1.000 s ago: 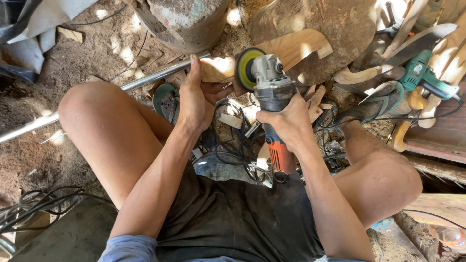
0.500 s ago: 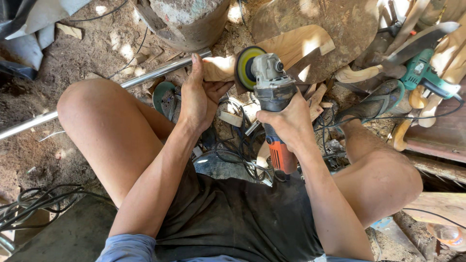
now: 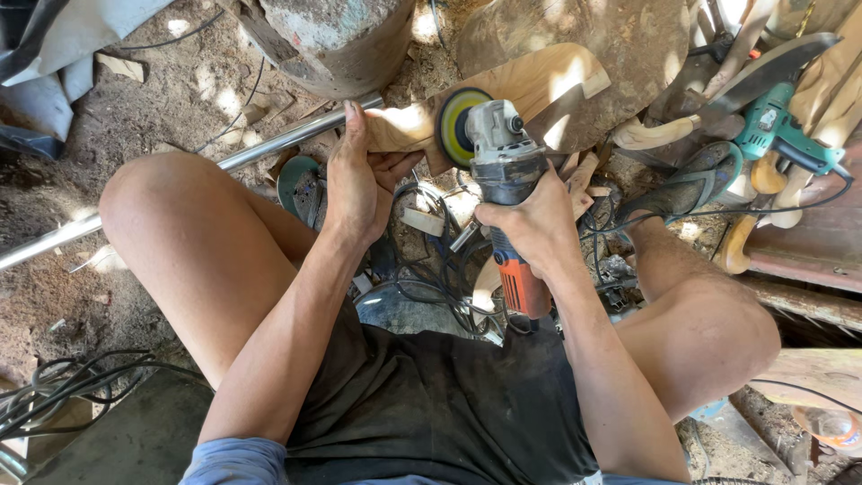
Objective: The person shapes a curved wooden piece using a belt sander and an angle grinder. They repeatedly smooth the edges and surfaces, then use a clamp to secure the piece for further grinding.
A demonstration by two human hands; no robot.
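The curved wooden piece (image 3: 530, 85), pale, flat and cut with a hooked notch at its far end, lies slanted across the ground in front of the seated person's knees, sunlit in patches, with the yellow-edged disc of the angle grinder (image 3: 489, 148) set against its near edge. The left hand (image 3: 359, 180) is closed on the wood's near end, thumb on top, while the right hand (image 3: 530, 220) is wrapped around the grinder's dark grey body just above its orange handle. Around them lie a metal pipe (image 3: 269, 148) on the dirt to the left, tangled black cables (image 3: 431, 269) between the legs, and a teal power tool (image 3: 777, 126) among carved wooden shapes to the right.
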